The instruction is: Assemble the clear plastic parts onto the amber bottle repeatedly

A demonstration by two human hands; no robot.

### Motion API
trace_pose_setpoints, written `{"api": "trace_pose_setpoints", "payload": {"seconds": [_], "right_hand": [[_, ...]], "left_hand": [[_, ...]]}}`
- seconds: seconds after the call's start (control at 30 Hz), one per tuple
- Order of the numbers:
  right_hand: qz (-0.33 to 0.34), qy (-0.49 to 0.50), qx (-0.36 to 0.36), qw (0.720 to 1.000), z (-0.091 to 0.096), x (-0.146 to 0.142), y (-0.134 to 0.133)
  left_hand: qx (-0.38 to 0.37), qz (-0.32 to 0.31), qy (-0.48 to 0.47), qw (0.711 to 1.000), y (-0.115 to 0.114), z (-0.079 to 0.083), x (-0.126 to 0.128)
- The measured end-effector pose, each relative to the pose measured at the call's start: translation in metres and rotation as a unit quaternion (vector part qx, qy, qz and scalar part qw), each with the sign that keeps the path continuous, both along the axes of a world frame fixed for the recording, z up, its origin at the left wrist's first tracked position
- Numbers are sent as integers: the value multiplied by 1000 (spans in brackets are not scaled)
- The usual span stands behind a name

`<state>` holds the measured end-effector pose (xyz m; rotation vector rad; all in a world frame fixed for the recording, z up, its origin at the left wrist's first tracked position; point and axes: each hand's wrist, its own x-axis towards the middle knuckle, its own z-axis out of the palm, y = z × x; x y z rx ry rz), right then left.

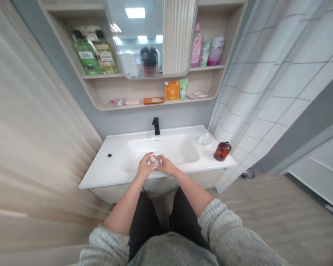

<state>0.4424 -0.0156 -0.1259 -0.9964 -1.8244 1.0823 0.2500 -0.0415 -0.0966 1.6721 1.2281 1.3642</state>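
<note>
Crinkled clear plastic packet (155, 161) sits between left hand (144, 166) and right hand (167, 165), fingers (149, 159) curled together on it, low above the white basin (166, 146); firm fingertip contact over the basin suits such slippery wrapping.

The person wears a heathered grey knit sweater (172, 255), soft and fairly thick-looking, with a mottled pale-and-dark fleck through the yarn. Its left sleeve (105, 245) and right sleeve (224, 229) end in bunched folds of the same knit, leaving the left forearm (122, 207) and right forearm (191, 188) bare down to the bare left hand (145, 166) and right hand (166, 165). Below the hem are close-fitting, matte, near-black trousers (143, 225). The stitch of the knit is probably ribbed at the cuffs, but the blur at the frame's lower edge makes that hard to tell.
</note>
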Motion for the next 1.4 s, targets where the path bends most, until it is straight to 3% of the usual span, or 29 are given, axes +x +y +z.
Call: {"api": "trace_pose_setpoints", "payload": {"seconds": [0.17, 0.37, 0.53, 0.7, 0.87, 1.07, 1.4], "right_hand": [[-6, -22, 3, 1000, -1, -3, -1], [-11, -21, -7, 1000, 3, -2, -3], [2, -31, -7, 999, 6, -1, -4], [-5, -32, -16, 999, 3, -3, -1], [-3, -28, -19, 999, -1, -3, 2], [15, -16, -11, 1000, -2, -1, 1], [-7, -43, -5, 999, 0, -2, 1]], "left_hand": [[-31, 68, 28, 997, 2, 8, 6], [-37, -40, -19, 998, 0, 9, 3], [-25, 26, -5, 999, 0, 3, -5], [-33, -6, -8, 999, -2, 2, -8], [-32, 51, 5, 998, 1, 6, -5], [-62, -94, -56, 992, 4, 13, -12], [-19, 76, 30, 996, 0, 17, -8]]}}
